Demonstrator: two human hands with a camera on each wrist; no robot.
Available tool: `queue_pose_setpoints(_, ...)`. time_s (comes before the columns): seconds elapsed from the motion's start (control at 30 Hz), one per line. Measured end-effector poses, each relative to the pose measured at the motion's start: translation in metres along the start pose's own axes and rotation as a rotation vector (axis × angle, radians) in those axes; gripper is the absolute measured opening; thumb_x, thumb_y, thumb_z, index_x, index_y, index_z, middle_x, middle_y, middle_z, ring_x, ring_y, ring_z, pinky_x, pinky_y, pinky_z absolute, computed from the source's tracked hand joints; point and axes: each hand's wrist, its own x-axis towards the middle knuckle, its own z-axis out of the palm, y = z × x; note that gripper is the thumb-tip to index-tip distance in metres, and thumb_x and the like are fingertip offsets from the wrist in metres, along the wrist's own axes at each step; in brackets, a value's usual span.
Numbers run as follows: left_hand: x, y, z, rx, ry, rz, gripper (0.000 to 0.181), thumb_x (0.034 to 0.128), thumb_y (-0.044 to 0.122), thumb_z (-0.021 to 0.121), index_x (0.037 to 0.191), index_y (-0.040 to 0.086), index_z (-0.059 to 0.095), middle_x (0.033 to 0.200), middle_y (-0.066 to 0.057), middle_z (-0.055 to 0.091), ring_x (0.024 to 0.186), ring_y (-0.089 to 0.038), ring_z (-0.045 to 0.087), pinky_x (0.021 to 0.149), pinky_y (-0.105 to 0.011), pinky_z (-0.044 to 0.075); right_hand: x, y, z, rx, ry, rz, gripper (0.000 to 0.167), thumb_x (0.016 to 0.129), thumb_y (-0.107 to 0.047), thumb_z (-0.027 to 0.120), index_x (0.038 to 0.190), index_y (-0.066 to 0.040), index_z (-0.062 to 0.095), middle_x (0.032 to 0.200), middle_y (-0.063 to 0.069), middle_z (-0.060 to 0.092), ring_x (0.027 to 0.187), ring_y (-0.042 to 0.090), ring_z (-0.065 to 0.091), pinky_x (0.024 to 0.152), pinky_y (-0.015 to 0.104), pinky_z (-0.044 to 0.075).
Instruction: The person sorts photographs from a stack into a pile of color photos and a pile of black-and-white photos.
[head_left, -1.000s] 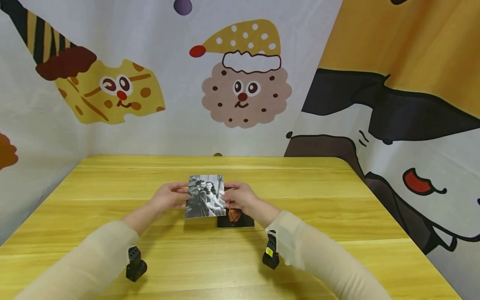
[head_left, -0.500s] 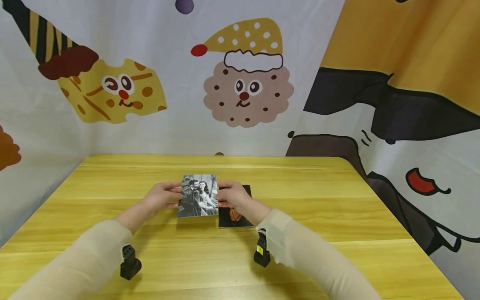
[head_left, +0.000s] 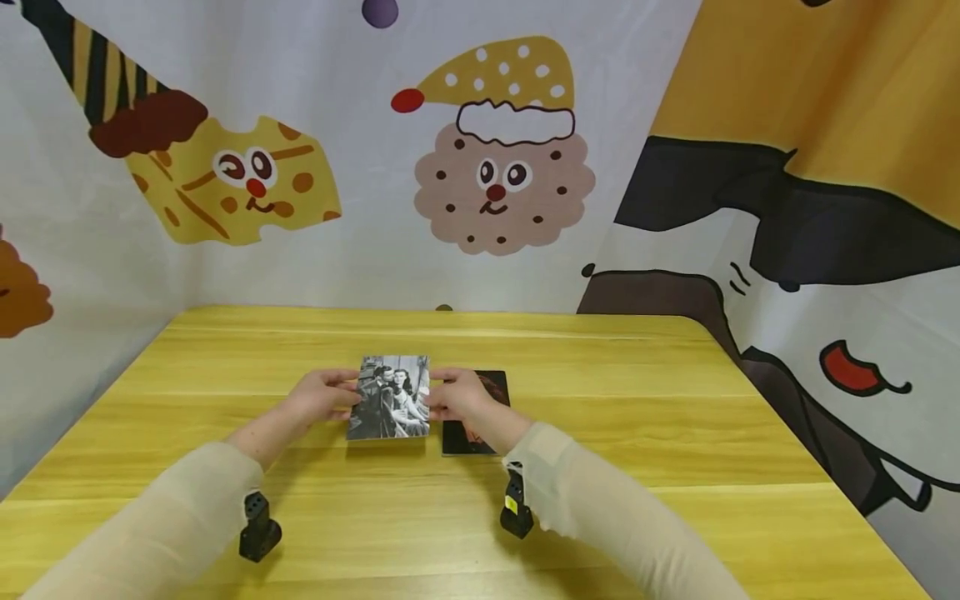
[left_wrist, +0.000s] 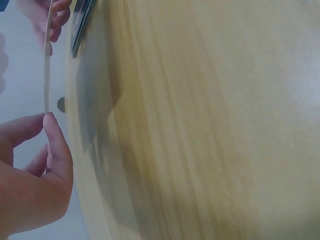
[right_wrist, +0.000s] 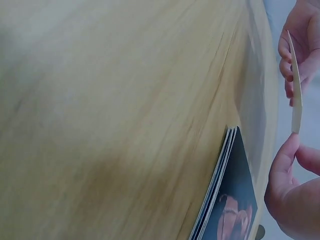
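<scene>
A black-and-white photo card (head_left: pixel 392 398) showing two people is held up above the table, face toward the head camera. My left hand (head_left: pixel 318 395) pinches its left edge between thumb and fingers, and my right hand (head_left: pixel 461 395) pinches the right edge. In both wrist views the card (right_wrist: pixel 296 87) appears edge-on as a thin pale strip. Just right of it, partly covered by my right hand, a small stack of dark picture cards (head_left: pixel 492 384) lies on the table. Its top picture has an orange-brown figure; several layered edges of the stack (right_wrist: pixel 242 187) show in the right wrist view.
The wood-grain table (head_left: pixel 600 400) extends around the cards on all sides. Behind it hangs a white cloth (head_left: pixel 360 275) printed with cartoon figures. A small black camera is strapped at each wrist.
Both hands have carried the photo card leftward, away from above the stack, and slightly lower at the end. More of the dark stack is visible now.
</scene>
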Motion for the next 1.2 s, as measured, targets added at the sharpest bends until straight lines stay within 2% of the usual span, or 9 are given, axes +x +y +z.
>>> queue_pose_setpoints(0.17, 0.0, -0.005, 0.0, 0.018, 0.014, -0.007, 0.057, 0.0919, 0.002, 0.052, 0.142, -0.009, 0.029, 0.14, -0.032, 0.034, 0.093, -0.013, 0.058, 0.071, -0.02, 0.056, 0.002, 0.003, 0.002, -0.011, 0.002, 0.004, 0.048, 0.086, 0.005, 0.059, 0.133, -0.004, 0.051, 0.106, 0.02, 0.062, 0.059, 0.012, 0.056, 0.057, 0.023, 0.056)
queue_pose_setpoints(0.43, -0.002, -0.006, 0.003, 0.043, 0.039, -0.02, 0.055, 0.0912, 0.002, 0.053, 0.14, -0.01, 0.031, 0.139, -0.032, 0.037, 0.091, -0.013, 0.059, 0.072, -0.022, 0.056, 0.003, 0.01, 0.003, -0.007, -0.011, 0.019, 0.049, 0.085, 0.006, 0.06, 0.133, -0.003, 0.051, 0.123, 0.023, 0.058, 0.078, 0.017, 0.065, 0.062, 0.025, 0.058)
queue_pose_setpoints(0.63, -0.006, -0.006, 0.002, 0.054, 0.059, -0.014, 0.052, 0.0936, 0.006, 0.048, 0.139, -0.012, 0.031, 0.135, -0.034, 0.04, 0.101, -0.025, 0.058, 0.072, -0.023, 0.057, 0.002, 0.01, 0.002, -0.024, -0.019, 0.022, 0.046, 0.087, 0.003, 0.058, 0.133, -0.001, 0.05, 0.12, 0.024, 0.06, 0.092, 0.027, 0.066, 0.065, 0.028, 0.059)
queue_pose_setpoints(0.7, -0.007, -0.007, 0.001, 0.055, 0.067, -0.011, 0.052, 0.0942, 0.007, 0.046, 0.139, -0.013, 0.03, 0.134, -0.035, 0.04, 0.106, -0.032, 0.056, 0.071, -0.023, 0.057, 0.002, 0.009, 0.001, -0.026, -0.02, 0.021, 0.045, 0.088, 0.002, 0.057, 0.133, 0.0, 0.05, 0.118, 0.023, 0.06, 0.09, 0.026, 0.065, 0.065, 0.029, 0.059)
queue_pose_setpoints(0.83, -0.006, -0.006, 0.002, 0.039, 0.078, -0.01, 0.052, 0.0943, 0.009, 0.045, 0.139, -0.012, 0.03, 0.134, -0.034, 0.041, 0.113, -0.038, 0.051, 0.071, -0.023, 0.056, 0.001, 0.008, -0.006, -0.014, -0.013, 0.022, 0.044, 0.089, -0.001, 0.057, 0.131, 0.002, 0.05, 0.116, 0.022, 0.061, 0.077, 0.017, 0.062, 0.063, 0.028, 0.059)
queue_pose_setpoints(0.9, -0.005, -0.005, 0.003, 0.032, 0.074, -0.011, 0.053, 0.0941, 0.01, 0.045, 0.14, -0.012, 0.03, 0.134, -0.033, 0.041, 0.115, -0.039, 0.049, 0.072, -0.024, 0.057, 0.001, 0.007, -0.01, -0.005, -0.011, 0.022, 0.043, 0.089, -0.002, 0.058, 0.131, 0.002, 0.05, 0.116, 0.021, 0.061, 0.072, 0.015, 0.061, 0.062, 0.028, 0.059)
queue_pose_setpoints(1.03, -0.003, 0.0, 0.009, 0.024, 0.06, -0.009, 0.054, 0.0936, 0.011, 0.047, 0.14, -0.01, 0.031, 0.135, -0.033, 0.041, 0.117, -0.04, 0.049, 0.077, -0.026, 0.058, -0.001, 0.005, -0.02, 0.0, -0.015, 0.017, 0.044, 0.09, -0.003, 0.056, 0.133, 0.002, 0.048, 0.12, 0.023, 0.059, 0.076, 0.016, 0.061, 0.066, 0.027, 0.059)
queue_pose_setpoints(1.2, 0.002, 0.007, 0.02, 0.013, 0.039, 0.008, 0.052, 0.0939, 0.011, 0.047, 0.139, -0.01, 0.033, 0.133, -0.032, 0.043, 0.112, -0.038, 0.052, 0.078, -0.027, 0.057, -0.003, 0.001, -0.034, -0.022, 0.014, 0.015, 0.044, 0.091, -0.005, 0.056, 0.134, 0.001, 0.048, 0.117, 0.022, 0.061, 0.073, 0.014, 0.061, 0.063, 0.025, 0.059)
